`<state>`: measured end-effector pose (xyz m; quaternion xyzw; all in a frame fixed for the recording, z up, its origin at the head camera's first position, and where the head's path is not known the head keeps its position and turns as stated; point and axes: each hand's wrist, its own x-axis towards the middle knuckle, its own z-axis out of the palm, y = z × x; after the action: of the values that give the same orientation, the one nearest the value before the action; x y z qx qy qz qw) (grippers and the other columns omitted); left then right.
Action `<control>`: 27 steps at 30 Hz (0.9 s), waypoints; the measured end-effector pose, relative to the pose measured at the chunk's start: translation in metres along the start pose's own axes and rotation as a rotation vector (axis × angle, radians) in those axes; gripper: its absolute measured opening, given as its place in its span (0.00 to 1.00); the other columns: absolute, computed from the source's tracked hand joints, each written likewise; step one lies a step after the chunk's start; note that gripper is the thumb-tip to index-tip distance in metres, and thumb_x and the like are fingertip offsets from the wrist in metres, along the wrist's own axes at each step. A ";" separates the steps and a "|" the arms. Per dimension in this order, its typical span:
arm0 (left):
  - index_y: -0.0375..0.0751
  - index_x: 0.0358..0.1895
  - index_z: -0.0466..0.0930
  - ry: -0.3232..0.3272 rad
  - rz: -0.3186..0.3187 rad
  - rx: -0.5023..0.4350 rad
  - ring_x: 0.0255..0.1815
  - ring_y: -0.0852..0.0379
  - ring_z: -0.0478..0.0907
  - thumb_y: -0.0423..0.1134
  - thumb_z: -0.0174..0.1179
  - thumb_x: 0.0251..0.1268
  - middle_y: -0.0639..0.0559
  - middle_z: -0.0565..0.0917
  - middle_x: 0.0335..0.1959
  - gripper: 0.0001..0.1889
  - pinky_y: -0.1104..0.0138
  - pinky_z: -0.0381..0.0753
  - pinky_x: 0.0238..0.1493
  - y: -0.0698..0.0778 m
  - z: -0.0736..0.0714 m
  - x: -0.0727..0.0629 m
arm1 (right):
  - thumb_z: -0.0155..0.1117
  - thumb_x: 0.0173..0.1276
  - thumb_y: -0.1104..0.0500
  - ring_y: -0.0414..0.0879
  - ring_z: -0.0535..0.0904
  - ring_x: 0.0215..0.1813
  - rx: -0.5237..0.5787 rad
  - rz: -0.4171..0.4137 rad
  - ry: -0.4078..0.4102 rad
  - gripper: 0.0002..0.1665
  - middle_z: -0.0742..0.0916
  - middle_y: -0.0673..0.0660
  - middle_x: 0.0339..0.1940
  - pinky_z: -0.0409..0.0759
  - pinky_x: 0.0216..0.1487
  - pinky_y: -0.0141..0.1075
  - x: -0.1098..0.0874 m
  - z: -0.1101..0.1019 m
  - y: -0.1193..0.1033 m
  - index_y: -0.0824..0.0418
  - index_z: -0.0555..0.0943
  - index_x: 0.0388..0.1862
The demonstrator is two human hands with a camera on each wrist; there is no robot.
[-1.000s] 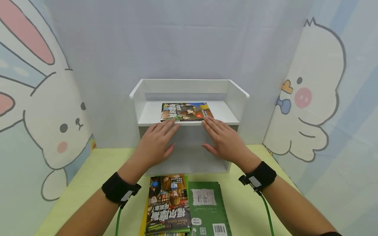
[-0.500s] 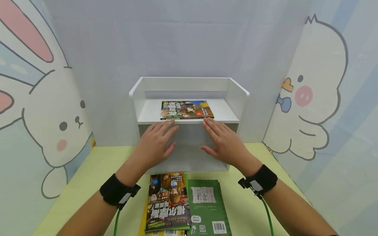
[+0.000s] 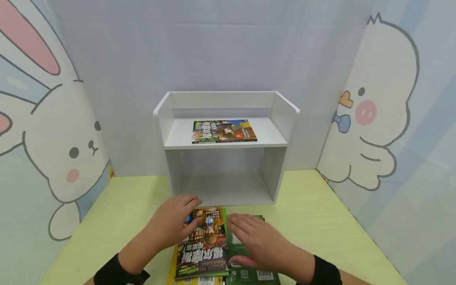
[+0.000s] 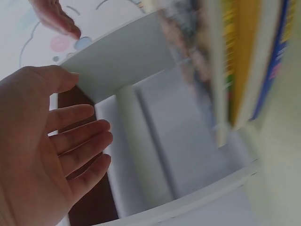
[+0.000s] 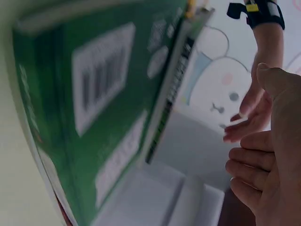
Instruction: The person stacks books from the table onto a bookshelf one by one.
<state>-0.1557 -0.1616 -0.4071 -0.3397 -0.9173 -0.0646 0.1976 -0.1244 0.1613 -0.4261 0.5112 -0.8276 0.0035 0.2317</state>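
My left hand, fingers loosely spread, is over the left edge of a dark illustrated book on top of a small pile. My right hand hovers flat-fingered above a green book with a barcode, hiding much of its cover. Neither hand grips anything. In the left wrist view the left palm faces inward, and the pile's blurred page edges show beside it. A colourful thin book lies flat on the upper shelf, near its front edge.
A white two-level shelf unit stands on the pale yellow table, just behind the piled books. Under the dark book, a yellow book sticks out at left. Cloth walls with a rabbit and a chick enclose the table.
Both hands have come away from the upper shelf's front edge, down and back toward the piled books. The book on the shelf stays in place.
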 end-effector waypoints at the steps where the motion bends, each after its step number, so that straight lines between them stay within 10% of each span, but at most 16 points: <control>1: 0.44 0.68 0.85 -0.030 -0.017 -0.010 0.63 0.46 0.85 0.52 0.74 0.75 0.49 0.87 0.63 0.26 0.49 0.87 0.62 -0.002 0.008 -0.003 | 0.66 0.78 0.27 0.52 0.77 0.79 0.020 -0.013 -0.037 0.51 0.80 0.59 0.80 0.80 0.75 0.48 0.000 0.008 -0.006 0.62 0.74 0.83; 9: 0.43 0.77 0.79 -0.277 -0.235 -0.205 0.74 0.39 0.77 0.57 0.68 0.80 0.43 0.79 0.75 0.32 0.42 0.81 0.71 -0.021 0.063 -0.019 | 0.55 0.88 0.34 0.49 0.75 0.81 0.118 -0.123 -0.162 0.43 0.78 0.59 0.82 0.80 0.74 0.39 -0.006 0.047 -0.030 0.63 0.72 0.84; 18: 0.42 0.78 0.77 -0.261 -0.305 -0.303 0.75 0.39 0.75 0.62 0.68 0.78 0.42 0.78 0.74 0.37 0.44 0.81 0.70 -0.027 0.073 -0.023 | 0.68 0.82 0.37 0.45 0.82 0.75 0.055 -0.160 -0.099 0.37 0.85 0.57 0.75 0.83 0.68 0.33 -0.002 0.048 -0.033 0.61 0.82 0.76; 27: 0.42 0.66 0.85 -0.184 -0.340 -0.300 0.53 0.52 0.80 0.55 0.77 0.72 0.51 0.83 0.56 0.28 0.53 0.86 0.51 -0.025 0.069 -0.018 | 0.70 0.82 0.41 0.43 0.85 0.70 0.108 -0.205 -0.080 0.31 0.89 0.56 0.69 0.83 0.65 0.29 -0.003 0.037 -0.028 0.60 0.86 0.71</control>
<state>-0.1814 -0.1741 -0.4769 -0.2104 -0.9555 -0.2014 0.0467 -0.1136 0.1411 -0.4665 0.6045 -0.7783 0.0041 0.1699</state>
